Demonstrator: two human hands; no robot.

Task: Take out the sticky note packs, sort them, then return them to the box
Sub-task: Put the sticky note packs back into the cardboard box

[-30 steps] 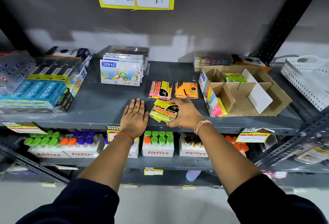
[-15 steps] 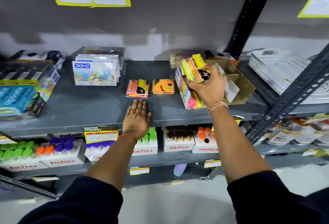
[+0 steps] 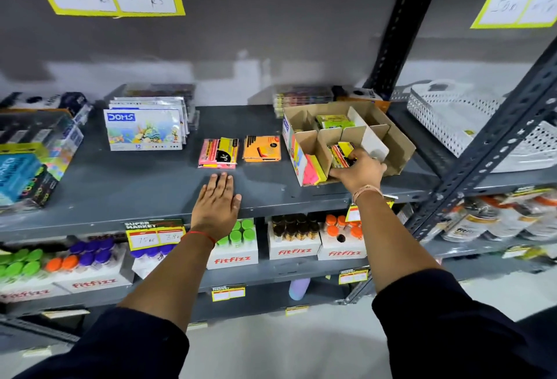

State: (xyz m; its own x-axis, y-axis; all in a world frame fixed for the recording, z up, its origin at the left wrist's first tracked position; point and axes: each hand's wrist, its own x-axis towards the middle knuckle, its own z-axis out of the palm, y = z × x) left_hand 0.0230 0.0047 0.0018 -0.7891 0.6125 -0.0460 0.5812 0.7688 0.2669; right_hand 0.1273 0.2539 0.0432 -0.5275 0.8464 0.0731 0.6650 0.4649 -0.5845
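A cardboard box [image 3: 401, 149] with dividers sits on the grey shelf [image 3: 144, 185] at the right. My right hand [image 3: 358, 170] reaches into its front compartment, shut on a stack of yellow sticky note packs [image 3: 342, 154]. A green pack [image 3: 334, 122] lies in a rear compartment. Pink and yellow notes [image 3: 312, 169] show at the box's front left corner. On the shelf to the left of the box lie a pink pack [image 3: 218, 153] and an orange pack [image 3: 262, 148]. My left hand [image 3: 217, 201] rests flat on the shelf just below the pink pack, fingers together, holding nothing.
DOMS colour boxes [image 3: 144, 128] stand at the back left, pen packs [image 3: 27, 164] at the far left. A white perforated basket [image 3: 470, 119] sits right of a dark upright post [image 3: 398, 38]. Fitfizz bottle cartons [image 3: 294, 237] fill the lower shelf.
My right hand lifted the yellow packs from the shelf front, carried them right and lowered them into the box's front compartment. My left hand stayed flat on the shelf.
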